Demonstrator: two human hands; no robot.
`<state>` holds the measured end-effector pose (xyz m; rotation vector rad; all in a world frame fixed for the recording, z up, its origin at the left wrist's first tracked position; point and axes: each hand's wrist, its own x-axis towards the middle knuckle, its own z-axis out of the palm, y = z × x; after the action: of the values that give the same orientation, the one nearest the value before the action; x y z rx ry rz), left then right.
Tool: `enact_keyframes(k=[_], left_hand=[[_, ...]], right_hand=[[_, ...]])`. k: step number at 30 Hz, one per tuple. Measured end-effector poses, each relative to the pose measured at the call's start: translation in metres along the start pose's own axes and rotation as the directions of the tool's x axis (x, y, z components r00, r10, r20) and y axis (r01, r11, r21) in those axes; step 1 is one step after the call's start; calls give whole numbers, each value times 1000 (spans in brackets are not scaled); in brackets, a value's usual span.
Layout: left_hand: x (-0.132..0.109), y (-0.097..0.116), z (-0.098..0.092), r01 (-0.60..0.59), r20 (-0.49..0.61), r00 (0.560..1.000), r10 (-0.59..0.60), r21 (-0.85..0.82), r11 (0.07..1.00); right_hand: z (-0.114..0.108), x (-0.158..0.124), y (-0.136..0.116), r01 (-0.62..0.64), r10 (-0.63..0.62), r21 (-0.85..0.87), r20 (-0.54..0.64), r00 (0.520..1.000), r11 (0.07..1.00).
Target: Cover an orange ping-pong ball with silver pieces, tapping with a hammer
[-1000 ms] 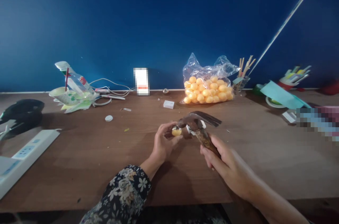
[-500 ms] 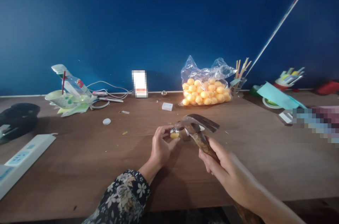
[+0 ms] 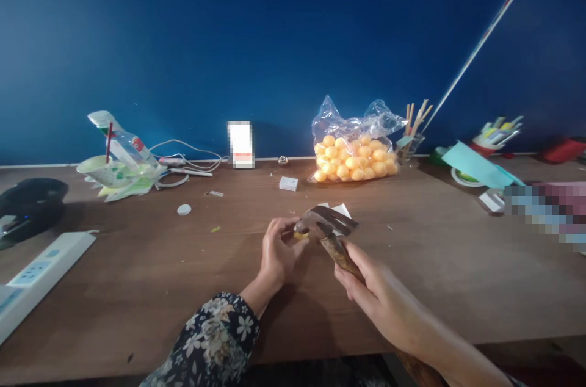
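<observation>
My left hand (image 3: 279,254), coming out of a dark floral sleeve, pinches a small yellow ball (image 3: 301,236) between thumb and fingers at the middle of the table. In the earlier picture its top carries shiny silver pieces; the hammer now covers most of it. My right hand (image 3: 368,283) is closed round the wooden handle of a claw hammer (image 3: 339,251). The hammer's face is at the top of the ball; whether the two touch, I cannot tell. Behind the hammer head, white paper-like pieces (image 3: 342,211) are partly hidden.
A clear bag of yellow balls (image 3: 352,161) stands by the blue wall. Around it are a small white box (image 3: 288,184), a silver ring-like piece (image 3: 282,160) and a blurred-out white panel (image 3: 241,144). A power strip (image 3: 39,277) lies left; a pen cup (image 3: 489,143) stands right.
The hammer has moved left and slightly down onto or over the ball, with my right hand following. My left hand keeps its pinch in nearly the same place.
</observation>
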<state>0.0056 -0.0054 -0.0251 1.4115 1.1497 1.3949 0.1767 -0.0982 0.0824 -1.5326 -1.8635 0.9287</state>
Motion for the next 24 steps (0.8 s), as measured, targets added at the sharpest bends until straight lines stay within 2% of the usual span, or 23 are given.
enact_keyframes(k=[7,10,14,17,19,21,24], left_hand=[[0,3,1,39,-1,999,-39,-40,998],[2,8,2,141,-3,990,-143,-170,975],[5,16,0,231,-13,970,-241,-240,943],[6,18,-2,248,-36,964,-264,-235,940],[7,17,-2,260,-53,958,-282,-254,932],[7,15,-3,261,-58,956,-287,-271,927],[8,12,-2,254,-55,960,-275,-249,935]], right_hand=[[0,2,4,19,-19,24,-6,1000,1000],[-1,2,6,-7,7,18,7,1000,1000],[-17,-1,21,-37,35,-6,-119,992,999],[-36,3,50,-93,43,-159,-292,955,983],[-49,10,76,-135,3,-307,-394,919,942],[-59,17,105,-141,-56,-434,-412,910,890],[-68,26,142,-244,-31,-577,-425,905,779]])
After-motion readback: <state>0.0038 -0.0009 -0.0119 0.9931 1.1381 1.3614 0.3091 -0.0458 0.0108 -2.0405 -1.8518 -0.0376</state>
